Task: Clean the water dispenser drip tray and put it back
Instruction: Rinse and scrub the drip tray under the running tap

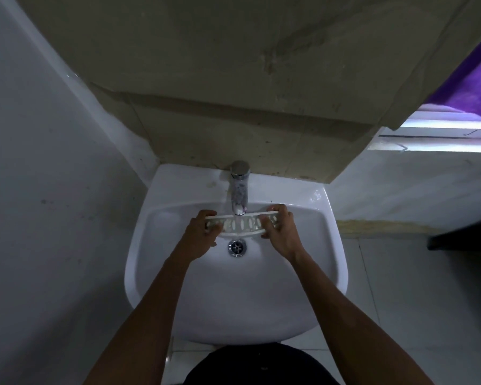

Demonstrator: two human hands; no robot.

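**Drip tray held under the running tap, one hand at each end**

The drip tray [240,224], a long white slotted grille, is held above the basin of the sink [178,287], directly under the spout of the chrome tap [239,190]. Water appears to be running onto its middle. Its long axis runs side to side, spanning from one hand to the other, and it seems tipped so that the slotted face looks up toward the camera.

The left hand [199,232] closes on the left end, fingers curled over the far edge and thumb on the near side. The right hand [279,230] pinches the right end in much the same way, fingers wrapped over the top edge. Both hands are closed on the tray, not spread, and neither is clearly nearer; the tray lies between them, just beyond the palms and away from the body.

Just below the hands, on the near side, sits the drain [236,247], almost under the tray's middle (anything rinsed off should fall straight to it). The tap stands past both hands, against the back wall.

By my judgement the rinsing step is in hand, and returning the tray to the dispenser is not yet done. A next move would likely turn on that side-to-side axis: rolling the tray about it would bring the other face under the stream. A wet grille may slip.
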